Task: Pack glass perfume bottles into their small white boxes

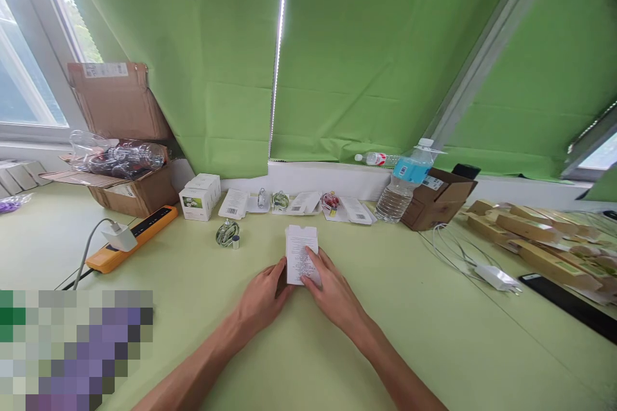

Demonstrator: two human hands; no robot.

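White and closely printed, a packet is held between two bare hands over the pale green tabletop, about midway between left and right and short of the far edge. Its lower left side is gripped by the left hand, whose fingertips are partly hidden. The right side is clasped by the right hand, with a finger and the thumb laid across the print. Whether the packet is rested on the surface or lifted just above it cannot be told.

For good handling, the sides are best pinched lightly, so that the walls (card or paper, by the look of them) are not creased; the print is better left uncovered by the right thumb if it is to be read.

The long axis is aligned from the near side of the tabletop toward the far edge, with hardly any slant; the notched end is pointed at that far edge. Beyond it, a row of white packs is set out, and a coiled cord is placed to the left, well apart from the packet.
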